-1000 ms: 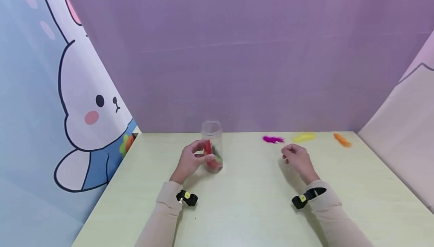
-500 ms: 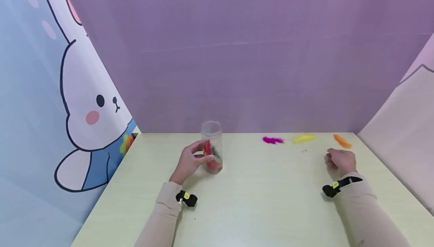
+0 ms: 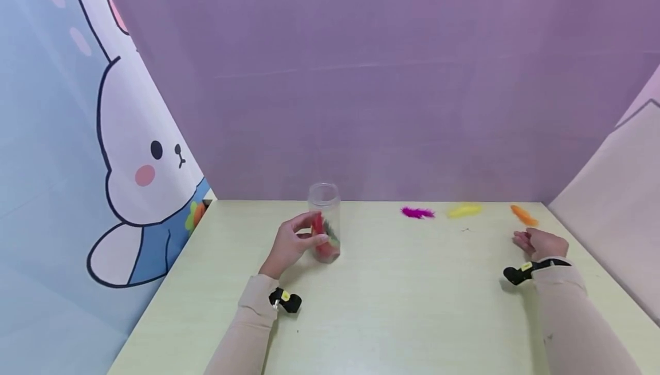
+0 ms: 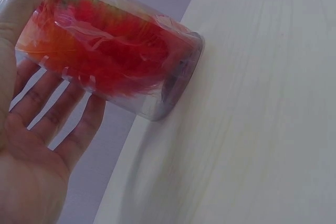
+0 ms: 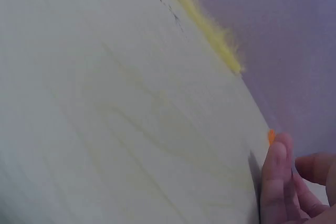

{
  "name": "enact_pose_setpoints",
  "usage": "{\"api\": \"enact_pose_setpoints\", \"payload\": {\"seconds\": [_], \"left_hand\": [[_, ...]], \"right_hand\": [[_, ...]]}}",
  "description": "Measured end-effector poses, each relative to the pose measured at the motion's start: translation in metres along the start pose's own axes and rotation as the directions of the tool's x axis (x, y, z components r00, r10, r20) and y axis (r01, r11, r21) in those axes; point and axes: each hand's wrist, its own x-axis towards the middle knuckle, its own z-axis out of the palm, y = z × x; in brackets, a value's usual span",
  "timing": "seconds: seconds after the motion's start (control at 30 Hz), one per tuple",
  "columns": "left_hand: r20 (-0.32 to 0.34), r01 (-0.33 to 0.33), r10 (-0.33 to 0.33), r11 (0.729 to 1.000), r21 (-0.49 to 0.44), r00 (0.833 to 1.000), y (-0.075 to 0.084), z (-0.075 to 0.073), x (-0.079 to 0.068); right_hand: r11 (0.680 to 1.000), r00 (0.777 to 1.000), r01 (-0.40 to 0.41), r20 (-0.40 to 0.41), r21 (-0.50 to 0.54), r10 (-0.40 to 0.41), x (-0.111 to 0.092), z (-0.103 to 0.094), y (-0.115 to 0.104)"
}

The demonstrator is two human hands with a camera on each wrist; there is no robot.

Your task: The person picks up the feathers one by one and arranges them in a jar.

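My left hand holds a clear plastic jar between thumb and fingers, and it stands upright on the table. No lid shows on its rim. Inside, the left wrist view shows fluffy red, orange and green feathers pressed against the wall. Far to the right, my right hand hovers just in front of an orange feather, apart from it. Its fingers are relaxed and slightly bent, the thumb is apart, and nothing is between them.
A yellow feather and a magenta feather lie along the back of the pale table. A purple wall rises behind the table's far edge. Small dark marks show before the yellow feather.
My right hand has moved right, from in front of the yellow feather to near the orange one. The left hand keeps its grip on the jar, which has stayed in place.
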Motion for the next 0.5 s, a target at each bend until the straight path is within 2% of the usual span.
{"api": "enact_pose_setpoints", "payload": {"seconds": [0.17, 0.5], "left_hand": [[0.009, -0.01, 0.01, 1.0, -0.005, 1.0, 0.001, -0.001, 0.0], [0.02, -0.03, 0.03, 1.0, -0.006, 0.999, -0.002, -0.002, 0.001]], "right_hand": [[1.0, 1.0, 0.003, -0.012, 0.018, -0.003, 0.006, 0.0, -0.006], [0.998, 0.998, -0.013, 0.069, 0.058, 0.009, 0.021, -0.004, -0.016]]}}
